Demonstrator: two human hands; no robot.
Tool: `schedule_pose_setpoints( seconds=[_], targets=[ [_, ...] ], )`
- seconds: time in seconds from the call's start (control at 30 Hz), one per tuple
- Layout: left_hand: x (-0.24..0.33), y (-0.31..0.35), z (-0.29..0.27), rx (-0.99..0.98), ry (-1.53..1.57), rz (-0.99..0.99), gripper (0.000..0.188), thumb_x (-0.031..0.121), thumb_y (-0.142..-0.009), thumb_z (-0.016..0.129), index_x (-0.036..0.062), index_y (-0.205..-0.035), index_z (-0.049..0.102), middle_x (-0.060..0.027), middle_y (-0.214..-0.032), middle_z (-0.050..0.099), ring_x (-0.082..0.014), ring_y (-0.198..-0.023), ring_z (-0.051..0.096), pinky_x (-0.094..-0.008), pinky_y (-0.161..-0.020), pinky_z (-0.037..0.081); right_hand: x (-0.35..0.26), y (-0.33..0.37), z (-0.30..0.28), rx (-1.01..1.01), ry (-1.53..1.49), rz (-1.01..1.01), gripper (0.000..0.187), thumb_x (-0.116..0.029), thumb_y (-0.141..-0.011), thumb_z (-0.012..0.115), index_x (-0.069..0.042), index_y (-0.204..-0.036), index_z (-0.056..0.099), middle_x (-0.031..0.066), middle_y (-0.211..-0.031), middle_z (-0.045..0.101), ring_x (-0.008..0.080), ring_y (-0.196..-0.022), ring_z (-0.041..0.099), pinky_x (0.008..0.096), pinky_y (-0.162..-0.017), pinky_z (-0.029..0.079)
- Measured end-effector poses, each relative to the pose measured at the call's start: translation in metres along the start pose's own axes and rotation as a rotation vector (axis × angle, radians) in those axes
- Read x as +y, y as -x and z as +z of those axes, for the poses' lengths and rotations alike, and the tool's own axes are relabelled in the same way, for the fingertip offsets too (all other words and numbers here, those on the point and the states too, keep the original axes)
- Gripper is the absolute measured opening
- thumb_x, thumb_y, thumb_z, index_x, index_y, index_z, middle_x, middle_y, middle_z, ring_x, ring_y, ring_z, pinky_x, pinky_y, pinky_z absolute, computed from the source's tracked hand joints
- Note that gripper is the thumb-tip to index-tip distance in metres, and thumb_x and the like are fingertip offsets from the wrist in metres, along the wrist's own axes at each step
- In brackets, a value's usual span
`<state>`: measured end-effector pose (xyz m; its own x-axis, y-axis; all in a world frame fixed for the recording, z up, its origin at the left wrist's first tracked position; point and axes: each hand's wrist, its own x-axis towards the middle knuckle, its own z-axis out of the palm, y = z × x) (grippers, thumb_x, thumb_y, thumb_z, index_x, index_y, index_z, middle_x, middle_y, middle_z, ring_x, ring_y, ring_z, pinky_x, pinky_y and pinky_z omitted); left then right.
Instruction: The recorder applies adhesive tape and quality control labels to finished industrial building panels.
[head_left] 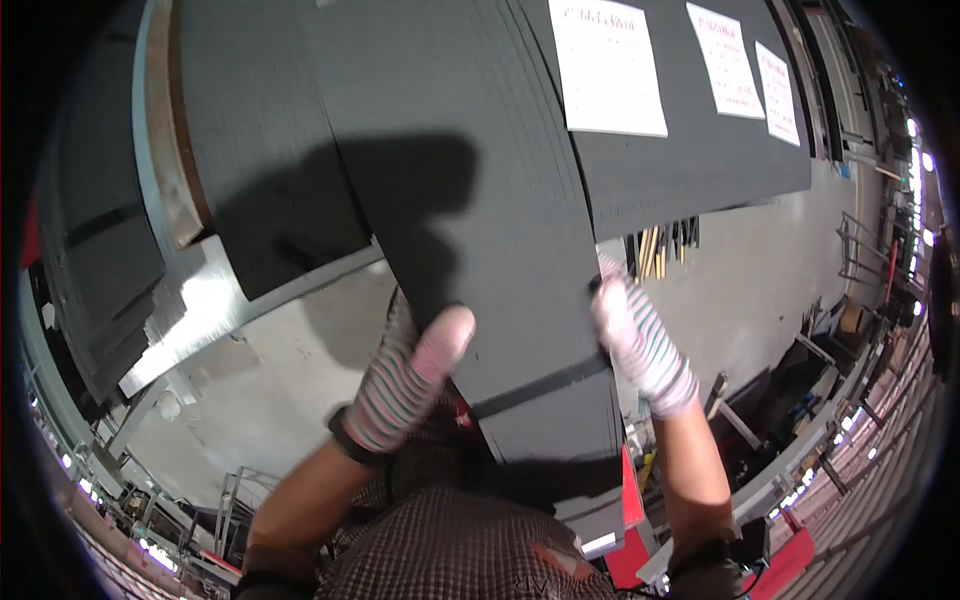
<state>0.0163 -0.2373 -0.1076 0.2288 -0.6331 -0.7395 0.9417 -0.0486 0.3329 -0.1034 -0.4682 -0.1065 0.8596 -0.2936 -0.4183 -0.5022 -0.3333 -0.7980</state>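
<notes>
A long, flat dark grey board (510, 220) stretches away from my body, its near end close to my waist. My left hand (415, 375), in a striped knit glove, grips its left edge with the thumb on top and the fingers hidden underneath. On the opposite edge is my right hand (640, 335), gloved the same way and closed on the board, its fingertips partly hidden. The far part of the board lies among other dark boards, and my shadow falls across it.
White printed sheets (610, 70) lie on a dark board at the far right. Left of my board rests another dark board (250, 150) beside a metal bar (170, 130). Several thin light and dark sticks (655, 250) show beyond my right hand. A railing (860, 250) stands farther right.
</notes>
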Motion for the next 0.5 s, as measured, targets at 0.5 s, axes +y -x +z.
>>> schedule_pose_setpoints(
  seconds=[0.5],
  targets=[
    [-0.115, 0.002, -0.01, 0.109, -0.351, 0.243, 0.075, -0.001, -0.081, 0.076, 0.0108, -0.141, 0.033, -0.0092, -0.129, 0.052, -0.0182, -0.11, 0.056, -0.0286, -0.089, 0.053, 0.012, 0.029, 0.004, -0.223, 0.527, -0.05, 0.087, -0.065, -0.088, 0.058, 0.014, -0.124, 0.055, 0.0352, -0.11, 0.062, 0.051, -0.109, 0.059, 0.0508, -0.099, 0.046]
  ],
)
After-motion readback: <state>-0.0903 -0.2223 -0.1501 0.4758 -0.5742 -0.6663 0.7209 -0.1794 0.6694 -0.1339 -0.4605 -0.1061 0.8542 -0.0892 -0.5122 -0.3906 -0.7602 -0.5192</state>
